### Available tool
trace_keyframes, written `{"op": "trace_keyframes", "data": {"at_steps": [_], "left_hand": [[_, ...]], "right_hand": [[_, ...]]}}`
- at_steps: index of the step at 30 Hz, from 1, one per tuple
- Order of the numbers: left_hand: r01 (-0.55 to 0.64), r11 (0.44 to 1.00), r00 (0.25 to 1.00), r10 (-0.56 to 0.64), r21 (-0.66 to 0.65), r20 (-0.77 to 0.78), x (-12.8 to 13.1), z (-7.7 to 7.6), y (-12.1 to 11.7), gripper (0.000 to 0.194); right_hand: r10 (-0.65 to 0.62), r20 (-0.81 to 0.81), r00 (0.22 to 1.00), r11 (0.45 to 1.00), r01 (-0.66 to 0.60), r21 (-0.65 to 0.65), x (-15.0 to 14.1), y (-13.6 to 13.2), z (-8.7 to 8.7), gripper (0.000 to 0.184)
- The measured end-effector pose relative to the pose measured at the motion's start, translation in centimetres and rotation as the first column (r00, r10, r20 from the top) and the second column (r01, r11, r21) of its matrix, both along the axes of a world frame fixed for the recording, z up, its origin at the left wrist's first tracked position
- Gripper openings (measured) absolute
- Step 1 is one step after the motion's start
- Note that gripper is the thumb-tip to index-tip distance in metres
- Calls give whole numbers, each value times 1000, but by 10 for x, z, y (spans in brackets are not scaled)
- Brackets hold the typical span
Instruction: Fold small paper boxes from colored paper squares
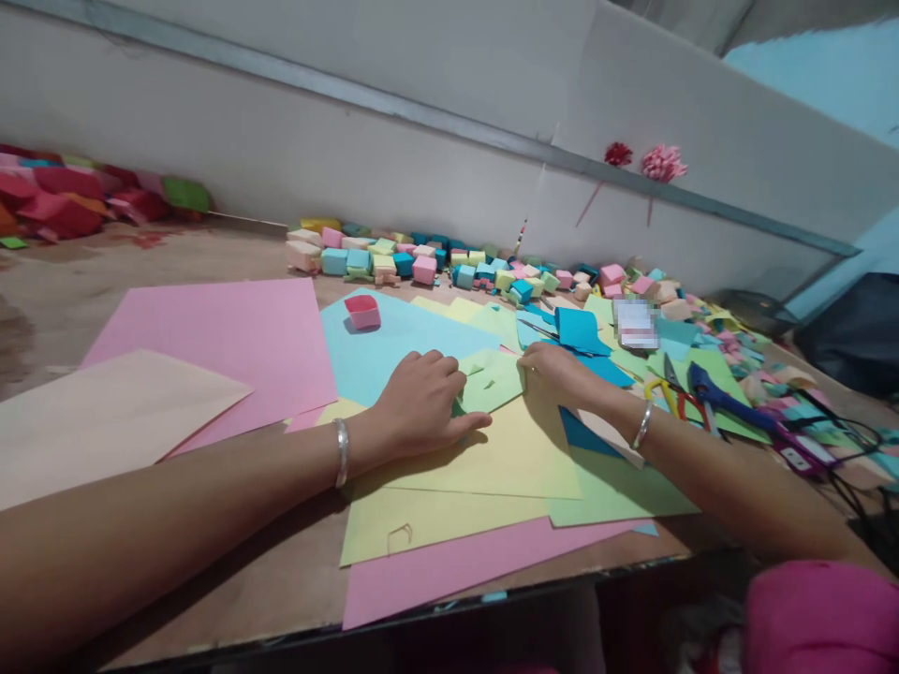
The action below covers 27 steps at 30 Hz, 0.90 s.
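A piece of light green paper [492,379] with a few small green scraps on it lies between my two hands. My left hand [425,402] rests on the paper's left side and holds it down, its fingers curled and its thumb stretched out over a yellow sheet [520,449]. At the paper's right corner, my right hand [558,374] pinches the edge between thumb and fingers; the fingertips are partly hidden. Beyond my left hand, a small pink open paper box [363,312] stands on a light blue sheet [407,342].
Pink paper [231,346] and cream paper [105,421] lie at left. Folded paper cubes [421,267] line the wall [351,140]. At right are yellow-handled scissors [661,391], a blue and purple corded tool [744,412] and blue paper [580,332]. The table edge [295,637] is near.
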<state>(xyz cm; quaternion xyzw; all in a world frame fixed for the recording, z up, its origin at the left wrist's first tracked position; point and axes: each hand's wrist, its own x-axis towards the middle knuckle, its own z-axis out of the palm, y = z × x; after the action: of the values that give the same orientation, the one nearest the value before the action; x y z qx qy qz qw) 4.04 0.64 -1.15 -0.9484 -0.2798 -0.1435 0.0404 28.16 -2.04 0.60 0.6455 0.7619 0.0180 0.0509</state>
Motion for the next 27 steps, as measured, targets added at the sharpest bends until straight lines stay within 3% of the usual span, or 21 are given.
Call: {"op": "trace_keyframes", "data": {"at_steps": [4, 9, 14, 18, 20, 23, 27], "left_hand": [[16, 1000, 1000, -16, 13, -1, 1, -1, -3, 54], [20, 999, 999, -19, 50, -27, 2, -2, -5, 45], [59, 989, 996, -49, 133, -80, 3, -2, -3, 40], [52, 991, 996, -43, 121, -77, 4, -5, -1, 40], [53, 994, 996, -46, 99, -72, 4, -7, 1, 38], [77, 994, 996, -72, 77, -61, 4, -9, 4, 37], [102, 993, 994, -100, 55, -49, 4, -9, 7, 35]], "right_hand": [[42, 146, 988, 997, -50, 54, -18, -23, -6, 23], [44, 253, 966, 994, -67, 86, -30, -26, -14, 24], [-15, 292, 956, 990, -26, 138, -29, -34, -15, 26], [-129, 297, 946, 948, 30, 316, -39, -45, -12, 28], [-44, 282, 958, 930, -64, 363, -44, -47, -13, 31], [178, 198, 964, 924, -233, 304, -44, -43, -19, 35], [199, 11, 980, 952, -196, 234, -28, -31, -26, 24]]}}
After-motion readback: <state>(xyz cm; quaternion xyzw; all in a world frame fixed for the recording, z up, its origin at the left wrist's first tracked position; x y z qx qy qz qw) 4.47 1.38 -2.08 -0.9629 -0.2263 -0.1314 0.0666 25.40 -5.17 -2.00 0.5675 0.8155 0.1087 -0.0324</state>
